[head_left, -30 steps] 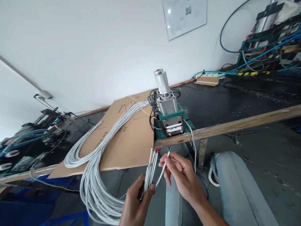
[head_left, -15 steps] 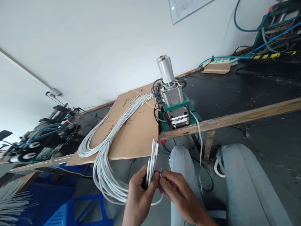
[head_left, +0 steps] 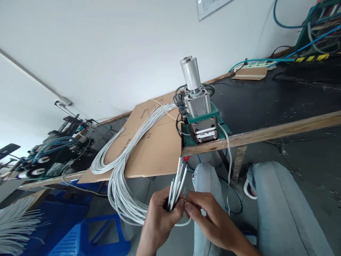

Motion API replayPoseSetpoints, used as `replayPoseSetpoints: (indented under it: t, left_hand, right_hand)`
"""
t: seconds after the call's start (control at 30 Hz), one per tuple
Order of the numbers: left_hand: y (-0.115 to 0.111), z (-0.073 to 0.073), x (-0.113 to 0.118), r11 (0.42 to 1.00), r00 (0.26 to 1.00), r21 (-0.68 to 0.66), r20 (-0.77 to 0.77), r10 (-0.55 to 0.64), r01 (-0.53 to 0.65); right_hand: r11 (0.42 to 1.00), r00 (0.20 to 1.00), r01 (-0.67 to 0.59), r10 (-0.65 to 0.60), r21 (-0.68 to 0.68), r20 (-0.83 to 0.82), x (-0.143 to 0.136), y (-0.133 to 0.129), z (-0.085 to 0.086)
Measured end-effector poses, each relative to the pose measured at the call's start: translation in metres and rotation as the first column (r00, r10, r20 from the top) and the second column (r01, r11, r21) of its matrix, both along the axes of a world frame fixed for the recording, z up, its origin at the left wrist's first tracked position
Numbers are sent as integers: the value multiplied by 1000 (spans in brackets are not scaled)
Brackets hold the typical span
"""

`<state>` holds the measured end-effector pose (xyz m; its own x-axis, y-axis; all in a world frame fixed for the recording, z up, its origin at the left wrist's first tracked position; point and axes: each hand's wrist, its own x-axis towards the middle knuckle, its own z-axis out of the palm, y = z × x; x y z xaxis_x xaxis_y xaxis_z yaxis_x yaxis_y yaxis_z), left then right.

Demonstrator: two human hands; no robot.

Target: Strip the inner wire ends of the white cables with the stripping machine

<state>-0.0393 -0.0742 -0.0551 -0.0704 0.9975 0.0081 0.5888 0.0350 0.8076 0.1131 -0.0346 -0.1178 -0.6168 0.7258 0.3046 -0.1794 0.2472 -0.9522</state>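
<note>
My left hand (head_left: pixel 163 214) is closed round the ends of several white cables (head_left: pixel 178 183), which point up and lean a little right. Coloured wire tips show at some of these ends. Close beside it, my right hand (head_left: pixel 206 215) pinches the end of one cable, its fingertips meeting my left thumb. That cable's tip is mostly hidden by the fingers. Behind my left hand the long bundle of white cables (head_left: pixel 125 190) hangs in a loop over the edge of a cardboard sheet (head_left: pixel 157 153), and its far part lies curved on that sheet.
A small press with a metal cylinder (head_left: pixel 198 101) stands at the bench edge (head_left: pixel 277 129). Left are another machine (head_left: pixel 50 153), a blue plastic stool (head_left: pixel 106 245) and more white cables (head_left: pixel 18 224). A power strip (head_left: pixel 255 64) lies at the back. My knees are below the bench.
The cable ends in my left hand have tilted further right and spread slightly. Both hands have stayed together, with the right still pinching. The camera view has shifted a little.
</note>
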Motion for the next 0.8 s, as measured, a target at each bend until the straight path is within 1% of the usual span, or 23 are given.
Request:
replayPoseSetpoints:
  t: [0.13,0.2,0.27,0.37,0.43,0.47,0.53,0.63,0.7,0.77,0.8]
  left_hand:
    - [-2,1,0,998,998,-47,-44,-38,36]
    - [-3,1,1,997,996,-71,-84,-41,35]
    - [-2,3,4,996,988,-75,-146,-53,43]
    - [0,5,7,992,959,-48,-252,-126,117]
    - [2,5,7,986,946,-36,-280,-164,161]
    - [2,4,7,987,950,-39,-268,-163,159]
    - [2,2,5,992,973,-60,-197,-121,111]
    - [1,0,2,996,997,-66,-57,-58,55]
    - [0,0,1,998,999,-44,24,-43,44]
    - [-1,0,0,999,997,-31,74,-28,31]
    - [-1,1,0,999,996,-28,83,-22,25]
  right_hand:
    - [997,999,-10,7,81,36,4,1,-1]
    - [991,995,-24,10,133,98,8,1,-3]
    - [979,985,-23,-12,201,170,14,0,-5]
    - [956,964,-29,-51,293,260,22,-1,-7]
    - [951,958,-30,-60,308,279,24,1,-7]
    - [954,961,-29,-56,300,269,24,2,-8]
    - [968,978,-15,-38,249,206,22,5,-8]
    - [997,999,-26,23,67,42,12,7,-10]
    - [996,998,-53,49,-72,-49,4,4,-12]
    - [988,994,-60,46,-144,-96,-2,0,-13]
    - [988,994,-50,35,-144,-102,-5,-2,-13]
